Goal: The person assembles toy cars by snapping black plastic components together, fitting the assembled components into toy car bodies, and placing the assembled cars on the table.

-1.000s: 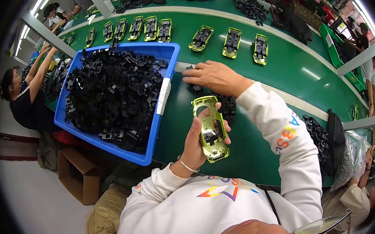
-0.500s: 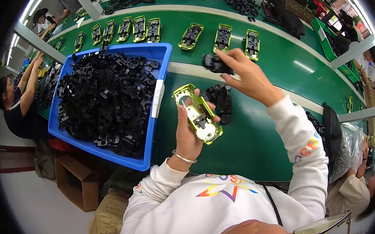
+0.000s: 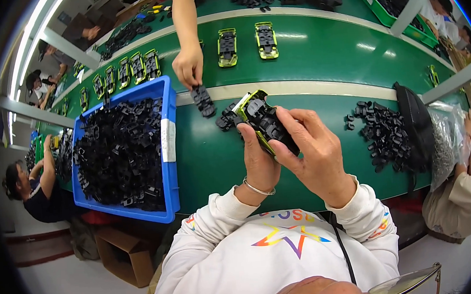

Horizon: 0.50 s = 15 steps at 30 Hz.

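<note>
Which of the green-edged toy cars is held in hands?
The tilted car nearest the white sweatshirt, between left hand and right hand; the others lie on the green surface.

A green table (image 3: 209, 168) bears a blue bin (image 3: 167, 91), a black chassis (image 3: 225, 119) and loose black parts (image 3: 385, 134).

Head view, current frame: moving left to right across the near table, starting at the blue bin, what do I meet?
Blue bin → co-worker's hand → person's left hand → right hand → pile of black parts → black bag → clear plastic bag.
</note>
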Each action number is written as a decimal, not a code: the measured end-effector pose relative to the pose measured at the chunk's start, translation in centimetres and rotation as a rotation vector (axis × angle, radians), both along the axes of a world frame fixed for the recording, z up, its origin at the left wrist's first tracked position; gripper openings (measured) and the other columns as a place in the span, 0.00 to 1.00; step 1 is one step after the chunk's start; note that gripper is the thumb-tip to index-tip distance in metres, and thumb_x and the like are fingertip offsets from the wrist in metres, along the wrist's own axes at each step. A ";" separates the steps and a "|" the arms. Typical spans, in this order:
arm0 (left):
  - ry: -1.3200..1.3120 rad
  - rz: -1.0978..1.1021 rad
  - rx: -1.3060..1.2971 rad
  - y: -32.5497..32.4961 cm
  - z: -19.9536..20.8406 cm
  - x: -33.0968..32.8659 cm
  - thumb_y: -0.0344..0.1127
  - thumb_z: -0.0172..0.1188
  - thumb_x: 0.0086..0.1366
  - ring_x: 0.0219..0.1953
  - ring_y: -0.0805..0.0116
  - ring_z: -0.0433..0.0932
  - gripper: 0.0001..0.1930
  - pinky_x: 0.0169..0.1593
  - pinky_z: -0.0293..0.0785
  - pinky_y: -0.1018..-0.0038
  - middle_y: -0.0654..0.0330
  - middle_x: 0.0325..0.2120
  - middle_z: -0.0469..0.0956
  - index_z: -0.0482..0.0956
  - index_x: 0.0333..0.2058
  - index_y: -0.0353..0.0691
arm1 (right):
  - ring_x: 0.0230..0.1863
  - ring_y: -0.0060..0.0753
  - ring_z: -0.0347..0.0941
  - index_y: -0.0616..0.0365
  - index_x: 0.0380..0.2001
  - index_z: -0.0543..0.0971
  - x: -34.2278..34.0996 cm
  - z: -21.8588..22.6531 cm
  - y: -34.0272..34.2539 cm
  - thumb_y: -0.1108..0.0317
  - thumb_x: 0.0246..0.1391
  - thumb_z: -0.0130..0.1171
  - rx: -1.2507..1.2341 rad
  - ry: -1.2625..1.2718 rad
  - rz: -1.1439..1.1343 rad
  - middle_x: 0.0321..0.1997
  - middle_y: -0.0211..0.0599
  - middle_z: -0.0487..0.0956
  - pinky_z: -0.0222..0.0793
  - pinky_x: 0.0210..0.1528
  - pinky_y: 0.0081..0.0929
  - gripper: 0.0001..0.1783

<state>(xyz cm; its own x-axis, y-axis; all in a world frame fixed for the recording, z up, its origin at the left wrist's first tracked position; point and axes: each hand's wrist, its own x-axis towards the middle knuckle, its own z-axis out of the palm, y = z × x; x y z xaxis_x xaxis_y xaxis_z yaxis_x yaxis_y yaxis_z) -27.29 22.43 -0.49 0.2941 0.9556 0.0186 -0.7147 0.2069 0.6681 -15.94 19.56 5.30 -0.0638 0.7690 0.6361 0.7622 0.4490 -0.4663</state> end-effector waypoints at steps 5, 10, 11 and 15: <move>-0.043 -0.040 0.007 -0.1 -0.2 0.9 0.70 0.33 0.70 0.50 0.69 0.75 0.38 0.57 0.72 0.70 0.62 0.51 0.74 0.59 0.67 0.47 | 0.37 0.42 0.79 0.66 0.53 0.77 0.5 1.0 -1.1 0.68 0.51 0.69 -0.071 0.007 -0.017 0.46 0.45 0.76 0.78 0.35 0.31 0.26; -0.043 -0.036 0.009 0.1 0.0 0.8 0.72 0.32 0.69 0.50 0.69 0.75 0.39 0.57 0.71 0.69 0.61 0.50 0.75 0.60 0.66 0.49 | 0.44 0.44 0.78 0.66 0.53 0.75 1.0 2.7 -1.4 0.67 0.52 0.66 -0.363 0.027 0.087 0.49 0.46 0.73 0.78 0.41 0.34 0.26; -0.040 -0.038 0.008 0.2 0.0 0.7 0.72 0.32 0.69 0.50 0.70 0.75 0.40 0.57 0.71 0.70 0.61 0.49 0.75 0.60 0.66 0.48 | 0.44 0.44 0.78 0.66 0.53 0.75 1.0 2.5 -1.3 0.67 0.52 0.66 -0.364 0.030 0.087 0.49 0.46 0.73 0.78 0.41 0.34 0.26; 0.045 -0.044 0.014 0.4 0.3 0.6 0.73 0.30 0.69 0.49 0.72 0.75 0.41 0.55 0.72 0.72 0.63 0.48 0.75 0.61 0.66 0.47 | 0.36 0.42 0.78 0.65 0.56 0.74 0.7 2.3 -0.8 0.69 0.49 0.68 -0.246 -0.100 0.041 0.47 0.44 0.73 0.77 0.35 0.33 0.31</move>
